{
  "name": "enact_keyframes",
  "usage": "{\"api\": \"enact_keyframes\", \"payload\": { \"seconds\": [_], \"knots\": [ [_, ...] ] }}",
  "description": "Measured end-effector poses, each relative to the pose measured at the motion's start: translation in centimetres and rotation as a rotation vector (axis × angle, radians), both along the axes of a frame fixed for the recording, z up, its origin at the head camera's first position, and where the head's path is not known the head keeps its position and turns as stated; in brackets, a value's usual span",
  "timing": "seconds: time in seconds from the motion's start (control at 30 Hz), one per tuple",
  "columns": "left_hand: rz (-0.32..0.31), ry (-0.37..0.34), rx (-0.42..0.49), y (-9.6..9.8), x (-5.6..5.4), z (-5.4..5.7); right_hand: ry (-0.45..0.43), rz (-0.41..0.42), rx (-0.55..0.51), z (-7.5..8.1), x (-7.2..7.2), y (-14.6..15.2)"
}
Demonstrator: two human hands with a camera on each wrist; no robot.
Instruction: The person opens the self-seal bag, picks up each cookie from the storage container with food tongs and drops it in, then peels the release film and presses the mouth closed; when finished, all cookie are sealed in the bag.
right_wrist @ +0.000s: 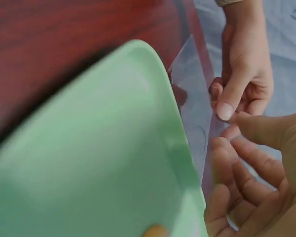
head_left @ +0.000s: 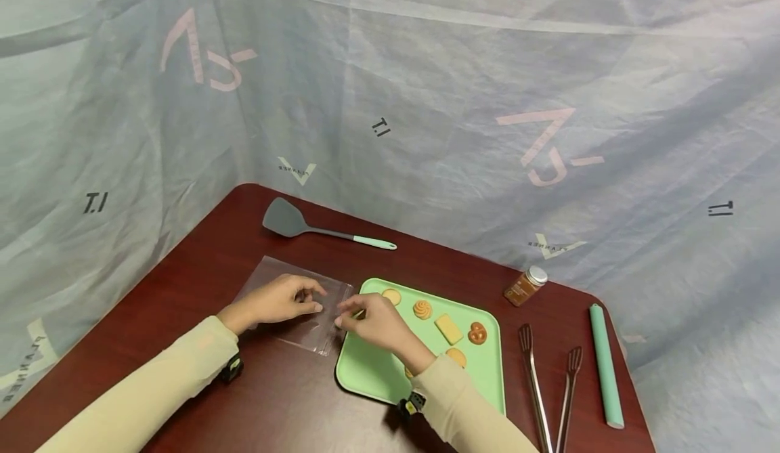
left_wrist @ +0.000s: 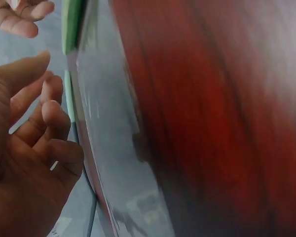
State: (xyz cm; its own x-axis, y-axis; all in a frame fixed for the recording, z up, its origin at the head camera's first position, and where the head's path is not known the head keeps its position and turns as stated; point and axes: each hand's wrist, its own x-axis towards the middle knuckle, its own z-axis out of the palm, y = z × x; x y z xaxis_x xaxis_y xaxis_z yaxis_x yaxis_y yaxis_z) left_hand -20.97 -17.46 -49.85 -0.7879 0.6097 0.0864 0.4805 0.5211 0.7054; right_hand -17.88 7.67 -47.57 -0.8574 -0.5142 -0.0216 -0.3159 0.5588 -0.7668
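A clear plastic bag (head_left: 307,336) lies flat on the dark red table, left of a light green tray (head_left: 365,373). My left hand (head_left: 282,298) is above the bag with its fingers loosely bent and nothing between them. Over the tray's left edge, close to the bag's edge, my right hand (head_left: 379,322) has its thumb and fingers loosely bent, and I see nothing held. The right wrist view shows both hands (right_wrist: 246,84) near each other above the bag. On the tray are a swirl cookie (head_left: 422,309), a rectangular biscuit (head_left: 449,329), a pretzel (head_left: 478,333) and round cookies (head_left: 391,296).
A grey spatula (head_left: 286,219) with a pale green handle lies along the back of the table. To the tray's right are a spice jar (head_left: 525,286) with a silver lid, metal tongs (head_left: 536,389) and a mint green rod (head_left: 606,365). Grey sheeting (head_left: 426,135) hangs behind.
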Motion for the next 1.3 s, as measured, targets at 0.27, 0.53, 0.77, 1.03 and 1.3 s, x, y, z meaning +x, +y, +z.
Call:
{"api": "enact_keyframes", "payload": {
  "seconds": [0.27,0.53,0.77,1.03,1.3],
  "knots": [
    [-0.066,-0.037,-0.078,-1.2,-1.2,-0.2,0.14,-0.073,0.386,-0.2,-1.2,-2.8],
    [-0.002,-0.02,-0.187,-1.1,-1.0,-0.5,0.329,-0.029,0.633,-1.0,-0.5,-3.5],
    [0.037,0.026,-0.249,-1.1,-1.0,-0.6,0.311,-0.014,0.624,-0.7,-0.5,-3.5],
    [0.003,-0.024,-0.131,-1.6,-1.5,-0.6,0.312,0.004,0.636,-0.7,-0.5,-3.6],
    [-0.031,-0.061,0.005,-1.9,-2.1,0.4,0.309,-0.008,0.642,-0.7,-0.7,-3.5]
  ]
}}
